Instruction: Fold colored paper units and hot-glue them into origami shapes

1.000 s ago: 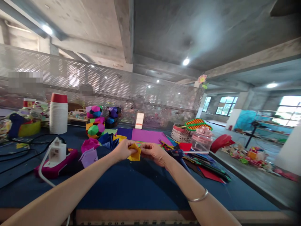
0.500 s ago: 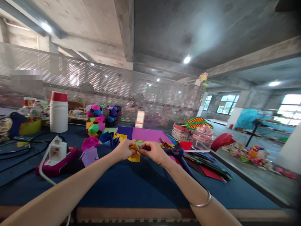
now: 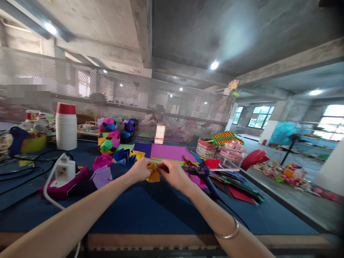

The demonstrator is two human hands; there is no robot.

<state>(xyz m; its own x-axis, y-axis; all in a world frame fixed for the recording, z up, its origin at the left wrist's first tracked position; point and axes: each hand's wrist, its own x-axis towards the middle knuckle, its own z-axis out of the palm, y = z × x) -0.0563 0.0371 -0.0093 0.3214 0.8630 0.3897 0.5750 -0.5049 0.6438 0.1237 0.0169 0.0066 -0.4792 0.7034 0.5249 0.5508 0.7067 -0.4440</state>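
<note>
Above the dark blue tabletop, my left hand [image 3: 142,170] pinches a piece of folded yellow paper [image 3: 154,176]. From the other side my right hand [image 3: 173,174] has its thumb and fingers closed at the paper's right edge; its fingertips partly hide that contact. Left of my hands lie folded paper pieces: a dark blue one [image 3: 124,157], a magenta one [image 3: 103,162] and a lilac one [image 3: 102,177]. Behind them stand multicoloured paper balls [image 3: 109,144]. A stack of purple paper sheets [image 3: 172,152] lies just beyond my hands.
Right of my hands are a blue glue gun [image 3: 202,172] with its cord, scissors [image 3: 189,162], a pink-lidded clear jar [image 3: 232,156] and a woven basket [image 3: 207,148]. At left stand stacked white paper cups [image 3: 66,129] and a magenta power strip [image 3: 77,182]. A perforated screen [image 3: 129,93] rises behind.
The right hand's fingers have shifted slightly left against the yellow paper, and its forearm has turned a little. The left hand keeps its hold. The view has tilted slightly.
</note>
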